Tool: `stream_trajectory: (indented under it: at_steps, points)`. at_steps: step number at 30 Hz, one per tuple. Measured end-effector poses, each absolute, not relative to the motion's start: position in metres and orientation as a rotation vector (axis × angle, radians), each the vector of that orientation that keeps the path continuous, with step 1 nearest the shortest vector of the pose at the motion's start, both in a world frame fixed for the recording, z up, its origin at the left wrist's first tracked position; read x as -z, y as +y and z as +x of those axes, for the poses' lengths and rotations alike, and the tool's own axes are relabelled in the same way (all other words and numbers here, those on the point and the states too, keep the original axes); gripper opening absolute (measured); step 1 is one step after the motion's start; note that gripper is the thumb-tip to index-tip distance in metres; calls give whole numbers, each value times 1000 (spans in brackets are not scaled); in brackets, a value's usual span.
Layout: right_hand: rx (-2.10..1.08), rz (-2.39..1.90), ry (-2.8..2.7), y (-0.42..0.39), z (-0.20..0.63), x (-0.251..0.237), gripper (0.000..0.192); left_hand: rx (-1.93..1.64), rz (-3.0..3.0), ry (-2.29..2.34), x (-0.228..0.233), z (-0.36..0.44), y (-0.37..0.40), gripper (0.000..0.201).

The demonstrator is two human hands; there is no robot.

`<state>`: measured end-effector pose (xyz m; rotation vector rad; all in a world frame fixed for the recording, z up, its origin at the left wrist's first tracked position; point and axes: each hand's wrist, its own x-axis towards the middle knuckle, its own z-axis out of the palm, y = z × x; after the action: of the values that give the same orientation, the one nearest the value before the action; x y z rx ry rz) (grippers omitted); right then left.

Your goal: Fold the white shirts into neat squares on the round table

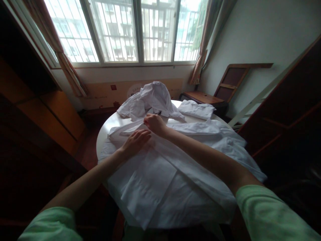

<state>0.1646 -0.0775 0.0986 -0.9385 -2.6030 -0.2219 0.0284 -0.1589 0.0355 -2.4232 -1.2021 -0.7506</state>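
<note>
A big white garment (160, 174) lies spread out on a round white table (105, 129). It covers most of the table top and hangs over the near edge. It has a flat pocket on the near part.

The left hand (135, 141) lies flat on the cloth near its far end. Its fingers are loose and stretched out, pressing down and not gripping. The right hand (154, 123) is just past it, close to the left hand. Its fingers are curled and pinch a bit of the same white cloth at the far edge.

Behind the hands sits a pile of crumpled white clothes (152, 100). To the right of the pile lies a small folded white cloth (197, 109). Farther back is a big window (130, 30) with curtains at both sides.
</note>
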Motion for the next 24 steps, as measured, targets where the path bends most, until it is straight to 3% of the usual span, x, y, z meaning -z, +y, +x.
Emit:
stream_trajectory:
  at_steps: [4, 11, 19, 24]
  points:
    - [225, -971, -2570, -82, 164, -101, 24, 581, -2718, -1146, -27, 48, -132, 26]
    - [340, -869, -2636, -92, 168, -92, 20, 521, -2475, -1671, -20, 51, -107, 28]
    - [339, -779, -2649, -96, 172, -82, 16, 446, -2517, -1681, -1, 54, -104, 32]
    - [182, -687, -2550, -94, 175, -73, 28, 517, -2618, -1578, 4, 52, -98, 37]
